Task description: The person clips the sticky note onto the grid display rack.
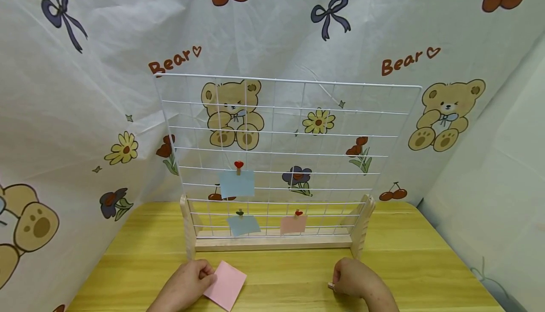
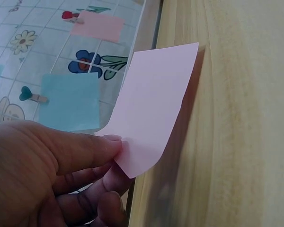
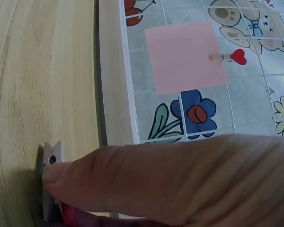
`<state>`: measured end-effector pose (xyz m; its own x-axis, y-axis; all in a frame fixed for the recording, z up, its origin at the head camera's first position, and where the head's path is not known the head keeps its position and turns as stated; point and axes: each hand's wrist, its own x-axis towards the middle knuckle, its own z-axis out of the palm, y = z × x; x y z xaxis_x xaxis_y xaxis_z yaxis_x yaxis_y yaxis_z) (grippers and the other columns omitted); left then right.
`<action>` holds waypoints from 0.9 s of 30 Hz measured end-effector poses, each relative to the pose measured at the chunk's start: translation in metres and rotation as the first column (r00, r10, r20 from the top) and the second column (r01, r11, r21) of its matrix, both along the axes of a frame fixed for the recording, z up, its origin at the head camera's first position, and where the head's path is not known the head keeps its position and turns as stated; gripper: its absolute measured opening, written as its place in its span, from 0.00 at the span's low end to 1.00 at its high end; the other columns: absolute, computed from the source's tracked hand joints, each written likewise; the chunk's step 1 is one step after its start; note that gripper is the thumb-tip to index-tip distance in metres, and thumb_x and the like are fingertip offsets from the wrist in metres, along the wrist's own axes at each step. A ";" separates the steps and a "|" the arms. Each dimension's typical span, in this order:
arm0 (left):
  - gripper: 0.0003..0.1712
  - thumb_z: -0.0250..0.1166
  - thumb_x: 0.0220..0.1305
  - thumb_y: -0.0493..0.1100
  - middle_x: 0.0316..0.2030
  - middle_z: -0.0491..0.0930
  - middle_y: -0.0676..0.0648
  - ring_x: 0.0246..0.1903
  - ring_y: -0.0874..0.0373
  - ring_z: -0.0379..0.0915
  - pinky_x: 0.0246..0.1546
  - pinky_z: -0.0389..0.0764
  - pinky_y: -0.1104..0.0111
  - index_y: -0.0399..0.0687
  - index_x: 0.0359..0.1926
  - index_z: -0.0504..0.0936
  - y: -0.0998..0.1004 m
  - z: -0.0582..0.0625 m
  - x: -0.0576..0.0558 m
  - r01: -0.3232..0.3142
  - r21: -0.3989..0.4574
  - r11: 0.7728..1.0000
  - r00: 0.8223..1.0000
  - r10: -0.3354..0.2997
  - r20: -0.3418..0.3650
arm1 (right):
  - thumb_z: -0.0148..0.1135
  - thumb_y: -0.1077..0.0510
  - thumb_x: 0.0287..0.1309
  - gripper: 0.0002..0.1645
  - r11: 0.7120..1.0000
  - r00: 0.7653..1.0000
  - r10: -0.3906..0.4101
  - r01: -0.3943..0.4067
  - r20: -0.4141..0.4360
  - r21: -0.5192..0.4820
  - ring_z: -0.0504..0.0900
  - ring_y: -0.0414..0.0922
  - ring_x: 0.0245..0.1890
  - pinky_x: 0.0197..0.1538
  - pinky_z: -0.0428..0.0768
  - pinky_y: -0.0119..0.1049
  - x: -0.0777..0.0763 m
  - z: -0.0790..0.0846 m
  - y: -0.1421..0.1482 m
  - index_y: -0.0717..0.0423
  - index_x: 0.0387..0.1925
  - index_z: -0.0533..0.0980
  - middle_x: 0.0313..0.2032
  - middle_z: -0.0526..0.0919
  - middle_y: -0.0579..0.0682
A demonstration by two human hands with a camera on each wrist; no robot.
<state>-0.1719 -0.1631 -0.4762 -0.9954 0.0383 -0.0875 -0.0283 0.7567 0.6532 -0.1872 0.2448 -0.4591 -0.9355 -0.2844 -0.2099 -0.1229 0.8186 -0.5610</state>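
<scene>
My left hand (image 1: pixel 187 281) pinches a pink paper note (image 1: pixel 226 284) by one corner, between thumb and fingers, just in front of the wire grid rack. The note (image 2: pixel 154 104) bends a little near the thumb in the left wrist view. On the right, my right hand (image 1: pixel 355 279) pinches a small wooden clothespin (image 3: pixel 51 158) low over the table, with a bit of red showing beneath the thumb. Behind both hands stands the white wire grid (image 1: pixel 276 151) in its wooden base (image 1: pixel 272 243).
Clipped to the grid are an upper blue note (image 1: pixel 236 184), a lower blue note (image 1: pixel 244 226) and a pink note (image 1: pixel 293 225), each under a heart-topped clothespin. A yellow wood-grain table (image 1: pixel 426 264) lies below. A bear-printed cloth (image 1: pixel 272 33) hangs behind.
</scene>
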 end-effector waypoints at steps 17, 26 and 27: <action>0.07 0.70 0.63 0.39 0.23 0.76 0.55 0.27 0.60 0.68 0.29 0.67 0.70 0.50 0.29 0.80 0.000 -0.001 0.000 0.022 0.010 1.000 0.999 -0.022 -0.023 | 0.71 0.56 0.60 0.16 1.000 1.000 -0.013 0.013 -0.009 0.011 0.70 0.41 0.21 0.25 0.66 0.34 0.000 0.004 -0.002 0.53 0.21 0.75 0.20 0.73 0.45; 0.07 0.70 0.63 0.39 0.23 0.75 0.54 0.26 0.60 0.67 0.27 0.67 0.71 0.50 0.30 0.80 0.000 -0.001 0.000 0.036 0.023 0.999 0.999 -0.035 -0.036 | 0.70 0.57 0.60 0.13 1.000 0.999 0.013 -0.012 -0.044 0.016 0.70 0.41 0.21 0.26 0.67 0.34 0.000 0.006 -0.004 0.52 0.23 0.76 0.22 0.73 0.44; 0.07 0.70 0.63 0.39 0.24 0.76 0.55 0.26 0.60 0.68 0.28 0.67 0.71 0.50 0.30 0.80 0.000 -0.001 0.000 0.035 0.025 0.999 0.999 -0.034 -0.037 | 0.70 0.57 0.61 0.13 1.000 0.999 0.013 -0.012 -0.045 0.014 0.70 0.41 0.21 0.26 0.67 0.34 0.000 0.006 -0.004 0.51 0.24 0.76 0.22 0.74 0.44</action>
